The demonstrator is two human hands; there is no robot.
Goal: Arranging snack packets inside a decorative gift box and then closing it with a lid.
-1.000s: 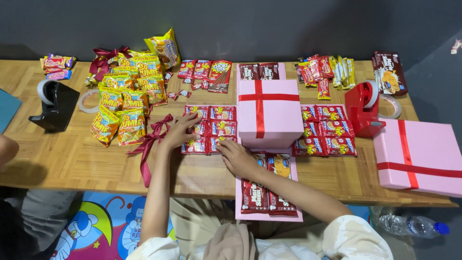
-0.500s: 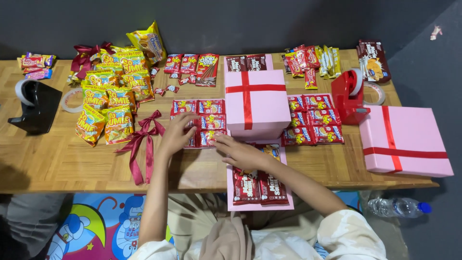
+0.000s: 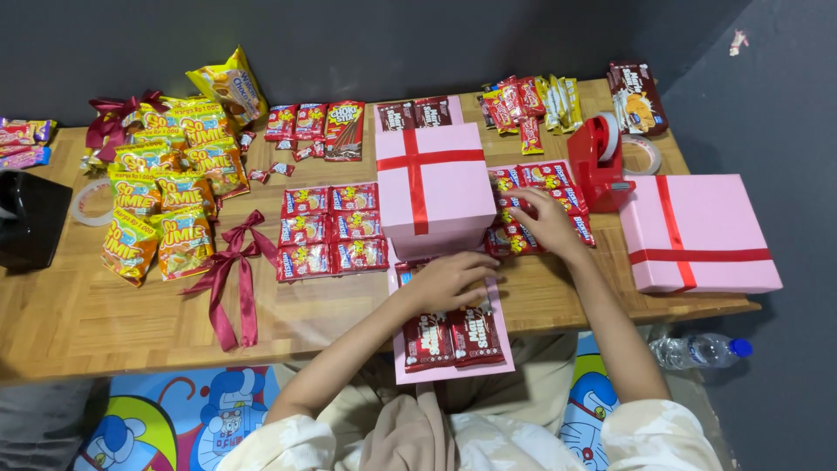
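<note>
A pink gift box point(image 3: 432, 187) with a crossed red ribbon stands mid-table, its pink flaps folded out flat around it. My left hand point(image 3: 449, 279) rests on the front flap point(image 3: 410, 371), just above two dark red chocolate packets point(image 3: 453, 336), fingers loosely curled and holding nothing. My right hand point(image 3: 545, 220) lies flat on the red snack packets point(image 3: 523, 183) lining the right flap. The left flap carries rows of red snack packets point(image 3: 331, 227) that neither hand touches.
A second pink ribboned box point(image 3: 697, 231) and a red tape dispenser point(image 3: 602, 161) sit at the right. Yellow snack bags point(image 3: 166, 201), a dark red ribbon bow point(image 3: 231, 266) and a black tape dispenser point(image 3: 30, 218) lie left. More packets line the back; a water bottle point(image 3: 702, 349) lies on the floor.
My left hand left the left flap's packets and came to the front flap. My right hand went from the front flap to the right flap. The view shifted right.
</note>
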